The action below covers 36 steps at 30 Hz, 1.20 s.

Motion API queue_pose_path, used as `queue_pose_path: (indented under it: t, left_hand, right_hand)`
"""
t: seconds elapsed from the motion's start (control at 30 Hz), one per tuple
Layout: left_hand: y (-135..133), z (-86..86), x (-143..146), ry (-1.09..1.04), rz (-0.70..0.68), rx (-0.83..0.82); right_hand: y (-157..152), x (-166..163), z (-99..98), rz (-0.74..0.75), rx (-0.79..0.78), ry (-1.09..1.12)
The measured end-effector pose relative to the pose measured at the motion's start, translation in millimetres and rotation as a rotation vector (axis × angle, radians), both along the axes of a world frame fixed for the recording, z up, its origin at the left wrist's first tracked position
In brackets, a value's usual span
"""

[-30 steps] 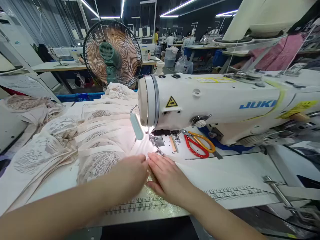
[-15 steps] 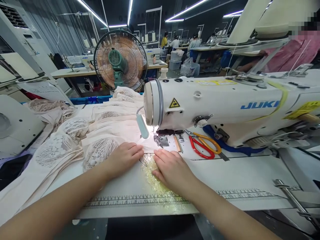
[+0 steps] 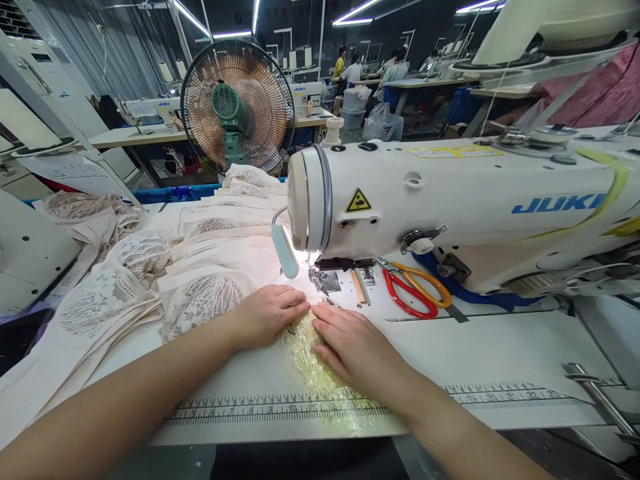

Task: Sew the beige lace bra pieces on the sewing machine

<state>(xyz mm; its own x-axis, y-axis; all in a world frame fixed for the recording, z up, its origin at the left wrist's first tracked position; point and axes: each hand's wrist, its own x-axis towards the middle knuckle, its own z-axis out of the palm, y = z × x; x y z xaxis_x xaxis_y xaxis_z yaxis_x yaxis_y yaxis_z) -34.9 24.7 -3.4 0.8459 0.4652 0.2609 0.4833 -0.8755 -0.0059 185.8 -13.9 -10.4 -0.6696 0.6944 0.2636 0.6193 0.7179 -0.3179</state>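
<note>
Just in front of the needle area of the white sewing machine [image 3: 380,200], my left hand [image 3: 273,313] has its fingers pressed together on the edge of pale pink fabric [image 3: 295,293]. My right hand [image 3: 353,343] meets it there, fingertips closed on the same edge, thumb bent underneath. Most of the gripped edge is hidden by my fingers. Shiny yellowish film [image 3: 313,363] lies on the table below and between the hands. A lace cup piece [image 3: 205,303] rests beside my left wrist, joined to a row of similar pieces running back.
Red-and-orange-handled scissors [image 3: 413,290] lie right of the needle plate. A small lamp [image 3: 285,252] hangs left of the needle. A printed ruler strip [image 3: 250,408] runs along the table's front edge. Behind stands a large fan [image 3: 237,107]. More lace pieces [image 3: 110,300] pile up left.
My left hand has slid right, toward the right hand, and the gap between their fingertips has narrowed. The right hand stays near the needle. The camera view has shifted slightly.
</note>
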Motion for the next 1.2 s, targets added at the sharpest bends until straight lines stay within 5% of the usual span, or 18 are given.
queue_pose_path:
  t: [0.33,1.07,1.2]
  left_hand:
    - [9,0.9,0,-0.007,-0.012,0.004]
    - [46,5.8,-5,0.062,0.099,0.192]
    - [57,-14.0,-23,-0.026,0.165,0.239]
  right_hand:
    - [4,17,4.6,-0.031,-0.034,0.209]
    - [8,14,2.2,-0.063,-0.059,0.212]
    - [7,7,12.0,-0.075,0.051,0.020]
